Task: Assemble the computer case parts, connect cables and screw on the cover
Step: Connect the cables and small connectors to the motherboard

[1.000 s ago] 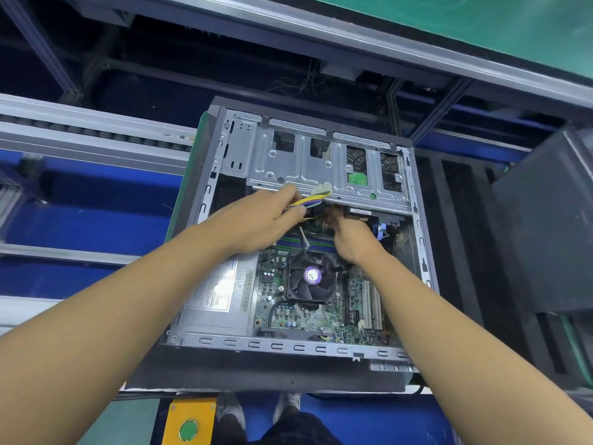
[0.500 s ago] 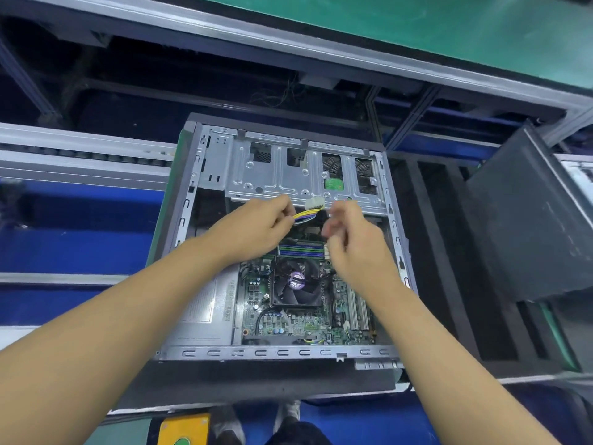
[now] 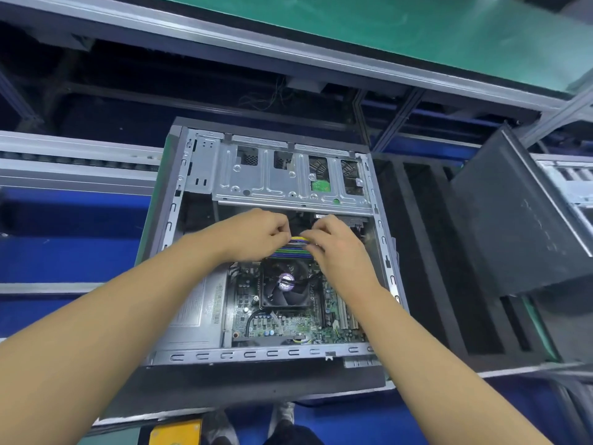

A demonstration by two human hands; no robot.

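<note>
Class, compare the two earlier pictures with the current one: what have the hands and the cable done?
The right hand moved left from under the drive cage to join the left hand; both now pinch the yellow cable, held lower, over the memory sticks. Its white plug is hidden now. The case and fan stayed as they were.

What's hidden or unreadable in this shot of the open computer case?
Head view: ends of the yellow cable, covered by the left hand and right hand gripping it.
Head view: print on the power supply label, too small.
Head view: the black cover panel, cut by the right edge.
</note>
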